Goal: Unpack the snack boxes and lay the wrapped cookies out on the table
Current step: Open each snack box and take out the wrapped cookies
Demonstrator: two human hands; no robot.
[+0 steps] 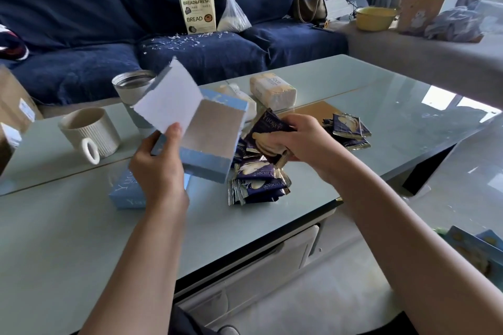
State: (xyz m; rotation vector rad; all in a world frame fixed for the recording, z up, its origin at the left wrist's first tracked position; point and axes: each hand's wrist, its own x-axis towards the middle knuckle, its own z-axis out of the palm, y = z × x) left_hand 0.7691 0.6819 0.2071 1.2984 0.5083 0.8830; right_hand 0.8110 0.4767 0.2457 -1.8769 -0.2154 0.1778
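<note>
My left hand [159, 168] grips an opened light-blue snack box [206, 133], held above the table with its torn white flap up and its silver inside showing. My right hand [299, 141] holds several dark-blue wrapped cookies [268, 130] just right of the box mouth. Below them a pile of wrapped cookies [258, 182] lies on the glass table [353, 90]. Another small pile of wrapped cookies [348, 128] lies further right. A second light-blue snack box [123, 193] lies flat on the table under my left wrist.
A ribbed cream mug [89, 133] and a steel tumbler [133, 87] stand at the left. A pack of tissues [273, 90] lies behind the box. A cardboard box [13, 106] sits at the far left. The blue sofa [190, 57] holds a paper bread bag [197, 11].
</note>
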